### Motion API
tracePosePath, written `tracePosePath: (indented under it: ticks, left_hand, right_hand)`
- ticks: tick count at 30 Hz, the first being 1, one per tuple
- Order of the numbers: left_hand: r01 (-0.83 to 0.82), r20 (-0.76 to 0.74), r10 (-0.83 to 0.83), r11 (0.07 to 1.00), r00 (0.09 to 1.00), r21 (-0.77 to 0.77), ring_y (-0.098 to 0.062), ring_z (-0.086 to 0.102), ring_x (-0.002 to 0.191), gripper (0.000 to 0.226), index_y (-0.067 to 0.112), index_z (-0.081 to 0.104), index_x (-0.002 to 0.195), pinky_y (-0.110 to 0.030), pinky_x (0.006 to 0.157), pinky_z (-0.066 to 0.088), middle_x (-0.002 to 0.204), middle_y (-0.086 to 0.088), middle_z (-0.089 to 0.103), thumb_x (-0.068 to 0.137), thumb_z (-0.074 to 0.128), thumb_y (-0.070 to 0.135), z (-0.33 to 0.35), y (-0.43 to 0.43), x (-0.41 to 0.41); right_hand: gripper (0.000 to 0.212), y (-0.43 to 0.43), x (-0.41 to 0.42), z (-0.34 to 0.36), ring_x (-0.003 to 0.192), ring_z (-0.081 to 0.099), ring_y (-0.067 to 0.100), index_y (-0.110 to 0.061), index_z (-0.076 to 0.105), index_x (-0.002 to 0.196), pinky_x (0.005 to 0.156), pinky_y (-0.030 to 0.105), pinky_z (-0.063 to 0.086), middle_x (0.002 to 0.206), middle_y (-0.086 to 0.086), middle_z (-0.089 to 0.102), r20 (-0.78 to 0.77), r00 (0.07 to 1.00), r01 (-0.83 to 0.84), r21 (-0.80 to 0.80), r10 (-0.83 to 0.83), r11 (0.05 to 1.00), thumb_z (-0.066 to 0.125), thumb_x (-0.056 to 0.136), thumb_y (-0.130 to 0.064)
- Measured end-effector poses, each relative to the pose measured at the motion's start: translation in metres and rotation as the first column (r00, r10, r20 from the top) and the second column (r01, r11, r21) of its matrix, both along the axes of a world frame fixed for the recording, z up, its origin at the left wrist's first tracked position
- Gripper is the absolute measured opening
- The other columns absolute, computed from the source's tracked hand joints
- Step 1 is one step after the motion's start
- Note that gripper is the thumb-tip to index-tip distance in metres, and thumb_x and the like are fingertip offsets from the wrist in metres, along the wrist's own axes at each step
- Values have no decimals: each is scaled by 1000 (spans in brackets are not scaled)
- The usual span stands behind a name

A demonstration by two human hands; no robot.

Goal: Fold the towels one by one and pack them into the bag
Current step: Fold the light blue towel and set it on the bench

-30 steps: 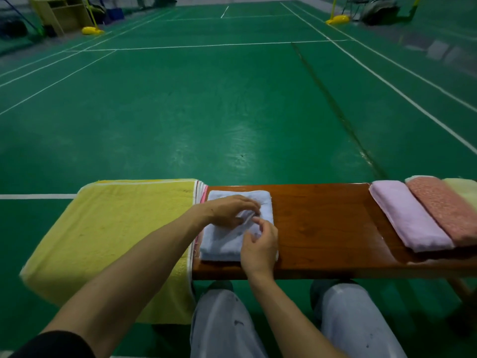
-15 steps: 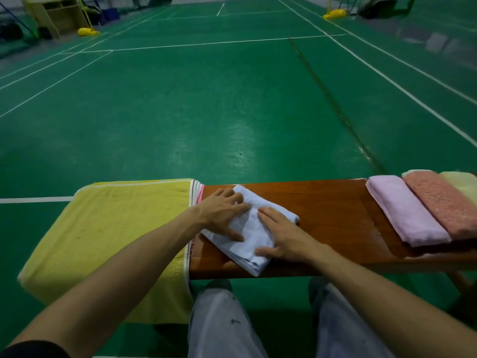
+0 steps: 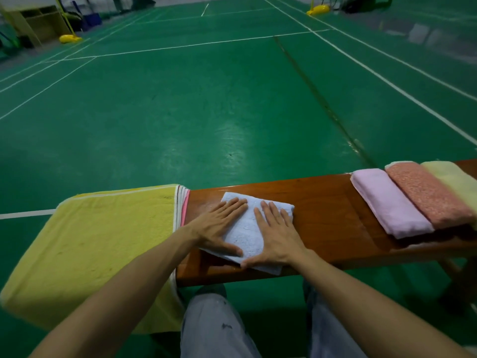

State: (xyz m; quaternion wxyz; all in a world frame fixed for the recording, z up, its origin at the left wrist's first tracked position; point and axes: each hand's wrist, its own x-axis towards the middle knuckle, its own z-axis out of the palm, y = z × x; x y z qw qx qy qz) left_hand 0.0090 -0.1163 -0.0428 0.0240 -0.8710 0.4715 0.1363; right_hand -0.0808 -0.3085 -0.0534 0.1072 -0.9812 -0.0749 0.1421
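Both hands, left hand (image 3: 218,228) and right hand (image 3: 275,235), press flat with straight fingers on the folded blue towel (image 3: 246,235) between them, three folded towels (image 3: 389,202) lying well right of the right hand

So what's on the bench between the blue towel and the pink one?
Nothing. In the head view that stretch of bench is bare wood, from the blue towel to the pink towel.

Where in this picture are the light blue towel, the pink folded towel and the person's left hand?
light blue towel (image 3: 246,236): head view, uncovered middle of the cloth.
pink folded towel (image 3: 389,202): head view, middle of its top face.
left hand (image 3: 218,228): head view, back of the hand.
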Motion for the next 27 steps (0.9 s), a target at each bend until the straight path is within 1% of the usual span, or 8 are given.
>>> tracePosePath:
  ticks: [2, 6, 10, 13, 16, 19, 23, 27]
  left_hand:
    - [-6, 3, 6, 1000, 1000, 5, -10, -28, 142, 121, 20, -21, 149, -29, 116, -17, 153, 2, -30, 70, 43, 85, 0, 3, -2]
    - [-73, 24, 73, 997, 997, 2, -13, -30, 142, 120, 17, -24, 148, -31, 117, -16, 152, 0, -34, 73, 39, 86, -9, -13, -15]
    - [-144, 18, 145, 989, 989, -23, -17, -31, 142, 124, 14, -23, 149, -35, 118, -13, 153, -3, -34, 69, 30, 92, -19, -47, -26]
    - [-168, 14, 169, 985, 986, -38, -19, -29, 142, 125, 16, -23, 149, -35, 116, -14, 154, -1, -33, 67, 30, 93, -19, -62, -29]
    - [-189, -6, 189, 980, 982, -66, -17, -27, 143, 125, 19, -22, 150, -36, 117, -11, 154, 2, -32, 67, 34, 93, -20, -61, -24]
    - [-266, -47, 263, 959, 964, -97, -14, -21, 145, 127, 19, -21, 150, -41, 121, -3, 156, 2, -28, 64, 33, 95, -25, -53, -19]
    - [-277, -13, 277, 959, 961, -52, -14, -17, 146, 127, 18, -20, 151, -47, 120, -6, 158, 0, -26, 63, 30, 96, -24, -50, -18]
    - [-296, -72, 295, 955, 953, -11, -17, -12, 148, 123, 19, -17, 152, -52, 118, -5, 159, -1, -22, 66, 32, 93, -16, -53, -17]
  right_hand:
    - [158, -7, 0, -9, 138, -40, 23, -15, -24, 151, 114, 42, -24, 151, 7, -41, 18, 1000, -23, -21, 23, 1000, 12, 27, -106]
    - [151, -36, 7, -7, 140, -40, 23, -21, -26, 151, 117, 45, -21, 154, 3, -40, 16, 997, -74, -60, 75, 995, 21, 35, -106]
    - [144, -74, 7, 0, 140, -39, 22, -30, -27, 150, 117, 52, -18, 151, -1, -43, -20, 997, -73, -105, 71, 992, 35, 42, -103]
    - [143, -93, 8, 4, 141, -37, 20, -35, -29, 149, 117, 56, -15, 152, -2, -43, -64, 995, -79, -126, 71, 989, 28, 37, -106]
    - [140, -101, 8, 4, 142, -37, 19, -43, -27, 148, 115, 60, -16, 153, -6, -41, -94, 993, -79, -92, 71, 993, 19, 32, -109]
    - [137, -103, 6, 0, 141, -38, 17, -47, -25, 147, 114, 59, -18, 153, -8, -41, -80, 995, -55, -53, 51, 997, 19, 33, -109]
    - [135, -103, 7, -5, 142, -36, 18, -48, -27, 145, 114, 60, -17, 154, -8, -40, -69, 997, -43, -65, 38, 997, 21, 34, -108]
    - [139, -101, 7, 5, 144, -32, 18, -45, -23, 148, 113, 63, -17, 154, -8, -39, -122, 991, -68, -73, 59, 995, 22, 32, -108]
